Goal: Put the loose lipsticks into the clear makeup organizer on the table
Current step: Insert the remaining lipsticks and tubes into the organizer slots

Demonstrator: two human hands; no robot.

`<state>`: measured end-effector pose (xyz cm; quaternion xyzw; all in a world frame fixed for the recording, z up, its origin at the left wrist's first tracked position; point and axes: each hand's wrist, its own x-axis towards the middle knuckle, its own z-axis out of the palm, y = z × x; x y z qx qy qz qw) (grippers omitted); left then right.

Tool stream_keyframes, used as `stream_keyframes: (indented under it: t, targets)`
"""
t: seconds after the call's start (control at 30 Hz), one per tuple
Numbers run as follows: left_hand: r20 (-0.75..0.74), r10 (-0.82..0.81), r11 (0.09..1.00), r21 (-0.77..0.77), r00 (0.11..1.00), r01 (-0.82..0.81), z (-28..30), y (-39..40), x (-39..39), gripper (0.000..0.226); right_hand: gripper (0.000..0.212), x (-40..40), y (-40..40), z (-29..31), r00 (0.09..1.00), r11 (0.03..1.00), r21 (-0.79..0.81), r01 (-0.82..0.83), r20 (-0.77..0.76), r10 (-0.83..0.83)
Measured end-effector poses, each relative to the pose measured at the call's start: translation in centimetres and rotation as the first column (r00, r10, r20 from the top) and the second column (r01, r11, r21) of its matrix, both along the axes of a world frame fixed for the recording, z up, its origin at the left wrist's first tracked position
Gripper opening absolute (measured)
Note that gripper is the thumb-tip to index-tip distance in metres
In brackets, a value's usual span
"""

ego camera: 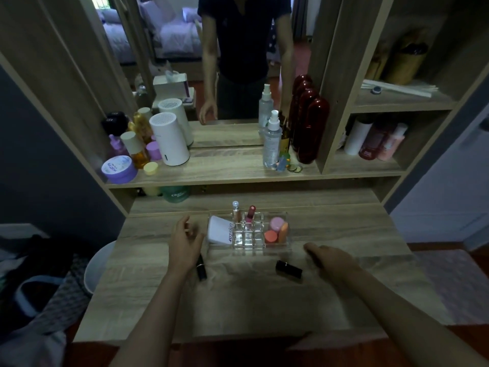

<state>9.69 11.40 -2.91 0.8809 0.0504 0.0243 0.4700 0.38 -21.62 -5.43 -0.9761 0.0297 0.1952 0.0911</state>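
The clear makeup organizer (pixel 248 243) stands on the wooden table, just beyond my hands. Two lipsticks stand upright in its back slots: a silver-capped one (pixel 236 211) and a pink-red one (pixel 250 214). One black lipstick (pixel 201 267) lies on the table right beside my left hand (pixel 185 243), which hovers with fingers apart and holds nothing. A second black lipstick (pixel 289 268) lies in front of the organizer, a little left of my right hand (pixel 326 256), which rests palm down with nothing in it.
A white tube (pixel 220 231) fills the organizer's left bin and pink and orange sponges (pixel 276 230) its right bin. The shelf above carries bottles, a white cylinder (pixel 169 139), a purple jar (pixel 119 169) and dark red bottles (pixel 312 128). A white bin (pixel 99 266) stands left of the table.
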Motion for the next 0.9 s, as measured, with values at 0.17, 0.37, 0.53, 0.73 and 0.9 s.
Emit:
stream_keyframes:
  t: [0.17,0.37,0.53,0.73,0.9]
  targets:
    - [-0.114,0.058,0.994,0.101,0.992,-0.046,-1.4,1.4,-0.2,0.046,0.055,1.1,-0.4,3.0,0.969,0.980,0.178,0.087,0.212,-0.124]
    - [-0.284,0.043,0.985,0.170,0.958,0.006,-3.2,1.7,-0.4,0.043,0.048,5.3,2.6,7.1,0.894,0.941,0.337,-0.024,0.429,-0.131]
    - [-0.388,0.014,0.979,0.192,0.922,0.066,-3.8,1.3,-0.6,0.057,0.052,8.7,5.8,7.4,0.956,0.956,0.294,-0.028,0.287,-0.061]
    - [-0.430,-0.024,0.948,0.276,0.902,0.157,-4.4,1.5,-1.0,0.065,0.028,11.2,7.4,6.9,0.986,0.999,0.050,-0.014,0.166,0.006]
    - [-0.445,-0.043,0.929,0.311,0.895,0.200,-4.2,1.8,-0.7,0.054,0.027,12.5,8.0,6.5,0.985,0.990,-0.117,-0.082,0.139,0.098]
